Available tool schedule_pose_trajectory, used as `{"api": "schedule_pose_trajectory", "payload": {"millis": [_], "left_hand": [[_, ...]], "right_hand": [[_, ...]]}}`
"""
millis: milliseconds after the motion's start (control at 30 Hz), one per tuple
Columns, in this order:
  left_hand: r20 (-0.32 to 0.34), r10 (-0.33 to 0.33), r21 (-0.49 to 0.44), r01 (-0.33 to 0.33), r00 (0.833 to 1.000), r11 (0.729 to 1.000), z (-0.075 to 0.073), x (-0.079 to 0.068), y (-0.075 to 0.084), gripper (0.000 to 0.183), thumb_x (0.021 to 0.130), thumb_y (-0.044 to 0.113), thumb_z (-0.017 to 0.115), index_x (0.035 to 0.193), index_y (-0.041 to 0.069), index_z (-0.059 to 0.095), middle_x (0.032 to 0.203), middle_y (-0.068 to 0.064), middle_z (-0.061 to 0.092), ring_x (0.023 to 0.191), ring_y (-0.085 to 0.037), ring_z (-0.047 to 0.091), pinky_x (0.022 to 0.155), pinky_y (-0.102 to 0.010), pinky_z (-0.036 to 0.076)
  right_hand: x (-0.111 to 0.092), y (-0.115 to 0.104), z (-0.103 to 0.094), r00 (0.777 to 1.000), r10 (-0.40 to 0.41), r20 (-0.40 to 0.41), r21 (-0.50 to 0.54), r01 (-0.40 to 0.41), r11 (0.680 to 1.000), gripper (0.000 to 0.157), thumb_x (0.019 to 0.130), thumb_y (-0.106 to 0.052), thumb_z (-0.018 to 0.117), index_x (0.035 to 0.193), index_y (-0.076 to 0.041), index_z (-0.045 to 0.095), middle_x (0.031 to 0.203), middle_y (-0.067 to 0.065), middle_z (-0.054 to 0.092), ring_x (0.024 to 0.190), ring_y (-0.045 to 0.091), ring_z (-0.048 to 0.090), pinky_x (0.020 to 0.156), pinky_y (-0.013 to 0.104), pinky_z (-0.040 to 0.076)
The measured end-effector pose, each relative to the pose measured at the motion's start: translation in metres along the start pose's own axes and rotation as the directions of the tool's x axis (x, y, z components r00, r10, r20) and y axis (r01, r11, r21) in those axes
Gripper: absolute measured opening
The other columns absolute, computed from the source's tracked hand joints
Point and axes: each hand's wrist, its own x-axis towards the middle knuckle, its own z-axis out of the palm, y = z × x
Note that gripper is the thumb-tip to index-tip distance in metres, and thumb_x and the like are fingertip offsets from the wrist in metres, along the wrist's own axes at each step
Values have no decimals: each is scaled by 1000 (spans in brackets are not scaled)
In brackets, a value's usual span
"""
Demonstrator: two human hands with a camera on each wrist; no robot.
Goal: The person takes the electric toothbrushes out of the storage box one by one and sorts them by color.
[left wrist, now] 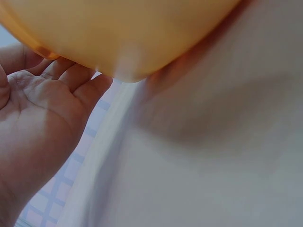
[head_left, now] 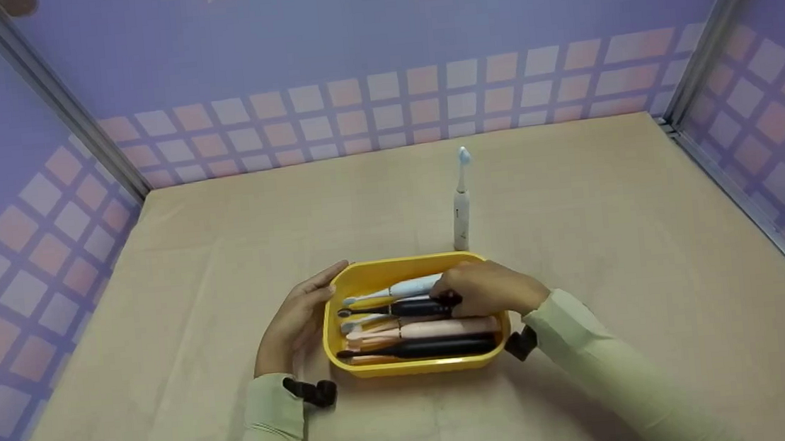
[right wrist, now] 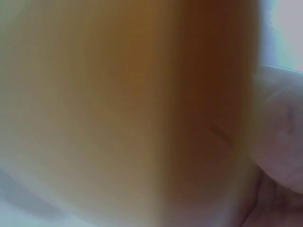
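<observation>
yellow bin (head_left: 419, 366) blurred from right wrist, left hand (head_left: 295, 321) gripping it, right hand (head_left: 487, 287) gripping dark toothbrush (head_left: 409, 308) seen only from head

Qty: 1 yellow tub (head_left: 419, 366), 1 worktop (head_left: 257, 211), 1 L hand (head_left: 298, 321), 1 R hand (head_left: 487, 289), 2 blk wrist mounts (head_left: 319, 394) (head_left: 521, 342). 1 white toothbrush (head_left: 462, 218) outside tub; min. 5 inside: 2 blk brushes (head_left: 411, 308) (head_left: 446, 346), 1 pink brush (head_left: 437, 329), 1 lt. blue brush (head_left: 409, 287), 1 part-hidden pale brush (head_left: 351, 327); exact no. unclear.

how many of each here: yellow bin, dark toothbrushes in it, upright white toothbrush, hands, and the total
Yellow bin: 1
Dark toothbrushes in the bin: 2
Upright white toothbrush: 1
Hands: 2
Total: 6
</observation>
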Motion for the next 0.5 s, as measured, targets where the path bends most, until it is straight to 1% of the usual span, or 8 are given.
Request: {"api": "schedule_pose_trajectory", "payload": {"millis": [100, 267, 500], "left_hand": [[3, 1, -4, 0, 1000, 1000, 0, 0, 0, 53, 101, 9, 39, 153, 8, 26, 157, -14, 27, 137, -26, 42, 109, -33, 41], [4, 0, -2, 0, 1000, 1000, 0, 0, 0, 53, 101, 9, 38, 153, 8, 26, 158, -13, 26, 137, -25, 42, 108, -33, 42], [1, -5, -6, 5, 1000, 1000, -1, 1, 0, 53, 101, 9, 38, 153, 8, 26, 157, -14, 27, 137, -27, 42, 107, -32, 43]], "right_hand": [[0, 0, 0, 1000, 0, -4, 3, 0, 1000, 20, 78, 3, 70, 92, -11, 73, 85, -4, 67, 74, 11, 51, 68, 28, 48], [0, -1, 0, 1000, -7, -16, 25, 7, 1000, 21, 77, 4, 68, 92, -10, 73, 84, -2, 67, 72, 11, 50, 66, 26, 45], [0, -4, -3, 1000, 10, -19, 62, -9, 998, 25, 78, 4, 68, 98, -11, 73, 90, -3, 68, 78, 12, 54, 73, 30, 51]]}}
